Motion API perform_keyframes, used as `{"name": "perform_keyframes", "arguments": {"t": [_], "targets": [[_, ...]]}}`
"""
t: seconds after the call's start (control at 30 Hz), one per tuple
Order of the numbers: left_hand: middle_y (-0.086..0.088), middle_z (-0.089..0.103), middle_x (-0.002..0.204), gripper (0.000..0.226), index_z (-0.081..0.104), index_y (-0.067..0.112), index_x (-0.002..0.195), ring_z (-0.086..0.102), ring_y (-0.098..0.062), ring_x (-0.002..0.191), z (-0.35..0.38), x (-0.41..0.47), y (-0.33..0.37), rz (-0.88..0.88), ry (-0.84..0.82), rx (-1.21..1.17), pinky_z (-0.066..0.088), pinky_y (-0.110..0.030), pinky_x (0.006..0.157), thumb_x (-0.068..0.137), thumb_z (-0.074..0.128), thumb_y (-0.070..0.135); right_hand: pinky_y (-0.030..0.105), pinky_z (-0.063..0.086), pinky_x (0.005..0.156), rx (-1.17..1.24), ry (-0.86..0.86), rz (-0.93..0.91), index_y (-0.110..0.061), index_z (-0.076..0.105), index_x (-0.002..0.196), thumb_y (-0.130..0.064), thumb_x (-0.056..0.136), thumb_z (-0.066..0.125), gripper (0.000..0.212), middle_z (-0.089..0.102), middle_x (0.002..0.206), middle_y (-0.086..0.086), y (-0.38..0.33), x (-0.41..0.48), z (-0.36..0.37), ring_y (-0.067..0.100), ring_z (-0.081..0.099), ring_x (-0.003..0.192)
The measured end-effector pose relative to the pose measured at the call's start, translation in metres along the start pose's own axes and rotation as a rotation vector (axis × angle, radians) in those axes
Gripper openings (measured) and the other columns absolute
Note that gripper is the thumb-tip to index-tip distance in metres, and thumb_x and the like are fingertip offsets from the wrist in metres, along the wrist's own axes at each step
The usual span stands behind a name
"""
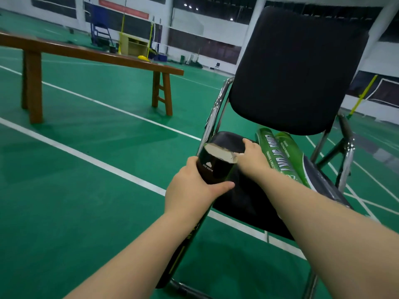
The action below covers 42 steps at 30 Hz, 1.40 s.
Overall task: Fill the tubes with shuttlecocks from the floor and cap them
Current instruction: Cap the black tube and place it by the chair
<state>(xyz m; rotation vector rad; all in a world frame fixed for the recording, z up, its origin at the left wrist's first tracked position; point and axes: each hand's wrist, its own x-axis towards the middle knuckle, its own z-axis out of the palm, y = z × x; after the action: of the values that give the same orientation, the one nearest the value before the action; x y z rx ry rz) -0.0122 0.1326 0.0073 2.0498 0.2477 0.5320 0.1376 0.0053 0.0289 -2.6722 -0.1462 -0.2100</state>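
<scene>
My left hand (194,190) grips a long black shuttlecock tube (216,167) just below its open top; the tube slants down toward me along my forearm. The rim shows a pale inside, and I cannot see whether shuttlecocks are in it. My right hand (252,156) reaches over the chair seat right beside the tube's mouth, its fingers curled on something small and white; what it is I cannot tell. Two green tubes (285,156) lie side by side on the black chair seat (244,197), to the right of my right hand.
The black chair with a chrome frame (216,108) stands on the green court floor (86,190) with white lines. A long wooden bench (97,55) stands to the left. Net posts and a blue umpire stand are far back. No shuttlecocks show on the floor.
</scene>
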Motion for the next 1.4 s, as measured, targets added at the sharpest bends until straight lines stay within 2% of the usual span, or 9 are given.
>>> {"name": "perform_keyframes", "arguments": {"t": [0.2,0.37,0.53,0.77,0.87,1.0,1.13,1.23,1.4], "targets": [[0.008,0.059,0.095,0.061,0.046,0.026,0.100,0.048,-0.013,0.082,0.008,0.008,-0.002,-0.002,-0.003,-0.008,0.040,-0.028,0.066,0.058,0.073,0.060,0.041,0.010,0.114,-0.234,-0.082,0.045,-0.012,0.012,0.148,-0.024,0.097,0.035,0.058,0.011,0.155,0.015,0.008,0.006,0.017,0.034,0.009,0.142],[0.007,0.057,0.097,0.060,0.044,0.027,0.099,0.047,-0.015,0.084,0.012,0.007,-0.004,0.010,0.003,-0.005,0.038,-0.029,0.067,0.058,0.072,0.061,0.042,0.024,0.104,-0.291,-0.072,0.043,-0.017,0.032,0.137,-0.032,0.095,0.037,0.045,0.036,0.139,0.016,0.010,0.011,0.027,0.035,0.028,0.129],[0.006,0.057,0.098,0.061,0.044,0.027,0.101,0.048,-0.016,0.087,0.013,0.005,-0.003,0.016,0.009,-0.008,0.039,-0.030,0.068,0.058,0.072,0.060,0.046,0.030,0.100,-0.250,-0.002,0.083,-0.023,0.038,0.131,-0.035,0.094,0.038,0.038,0.037,0.133,0.017,0.011,0.005,0.029,0.040,0.033,0.121],[0.006,0.057,0.093,0.060,0.046,0.024,0.100,0.045,-0.015,0.082,0.002,-0.003,-0.002,-0.009,0.011,0.006,0.038,-0.029,0.068,0.059,0.074,0.056,0.040,0.035,0.095,0.137,0.262,-0.082,-0.027,0.047,0.123,-0.047,0.092,0.044,0.037,0.041,0.121,0.016,-0.023,-0.023,-0.004,0.036,0.042,0.110],[0.008,0.054,0.090,0.059,0.046,0.025,0.100,0.046,-0.015,0.081,-0.001,-0.014,0.006,0.003,-0.005,0.013,0.038,-0.028,0.068,0.059,0.073,0.056,0.027,0.042,0.083,0.491,0.340,-0.159,-0.022,0.051,0.110,-0.042,0.090,0.051,0.028,0.041,0.110,0.010,-0.042,-0.049,-0.031,0.024,0.047,0.092],[0.016,0.048,0.077,0.055,0.044,0.028,0.094,0.046,-0.015,0.078,-0.006,-0.036,0.016,0.019,-0.039,0.007,0.036,-0.028,0.064,0.058,0.073,0.057,0.007,0.035,0.065,0.763,0.494,-0.253,-0.017,0.045,0.092,-0.038,0.084,0.064,0.030,0.040,0.097,0.001,-0.053,-0.106,-0.056,0.007,0.042,0.078],[0.020,0.050,0.074,0.050,0.044,0.031,0.088,0.050,-0.009,0.071,-0.012,-0.055,0.023,0.043,-0.083,-0.045,0.036,-0.023,0.055,0.056,0.071,0.058,0.007,0.032,0.067,0.743,0.506,-0.349,-0.018,0.039,0.073,-0.048,0.072,0.068,0.041,0.039,0.086,-0.003,-0.044,-0.163,-0.055,0.000,0.039,0.076],[0.020,0.052,0.074,0.043,0.041,0.034,0.080,0.046,0.006,0.068,-0.018,-0.072,0.028,0.065,-0.137,-0.064,0.035,-0.020,0.053,0.057,0.072,0.052,0.004,0.030,0.076,0.685,0.468,-0.378,-0.023,0.039,0.068,-0.056,0.063,0.060,0.039,0.045,0.094,-0.006,-0.033,-0.191,-0.050,-0.008,0.041,0.094],[0.021,0.054,0.074,0.045,0.041,0.036,0.078,0.049,0.008,0.069,-0.024,-0.095,0.032,0.090,-0.199,-0.034,0.037,-0.019,0.053,0.051,0.072,0.054,0.000,0.028,0.078,0.606,0.350,-0.342,-0.018,0.045,0.070,-0.056,0.063,0.062,0.042,0.052,0.103,-0.012,-0.015,-0.221,-0.055,-0.012,0.041,0.105]]}}
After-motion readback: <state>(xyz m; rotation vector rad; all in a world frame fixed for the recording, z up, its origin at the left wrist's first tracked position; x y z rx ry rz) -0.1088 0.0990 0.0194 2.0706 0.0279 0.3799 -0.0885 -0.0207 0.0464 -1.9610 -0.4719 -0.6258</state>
